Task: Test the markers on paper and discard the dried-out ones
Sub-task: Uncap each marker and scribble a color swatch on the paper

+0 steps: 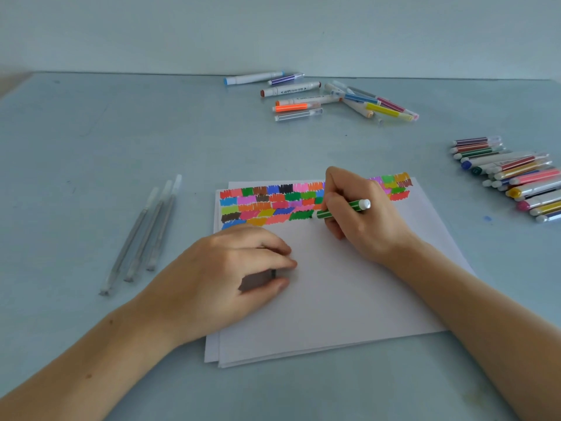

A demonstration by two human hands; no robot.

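- Right hand [361, 214] pinches a green-striped marker with a white end cap [343, 209], tip down on the white paper sheets [334, 299] beside a green swatch.
- Left hand [230, 268] rests on the paper's left part, fingers curled; a dark object sits under them, cannot tell what.
- Rows of coloured test swatches [273, 205] fill the paper's top.
- Loose pile of markers [318, 95] far on the pale blue table [91, 147]; second marker pile [516, 177] at right; three clear thin pens [145, 235] at left.
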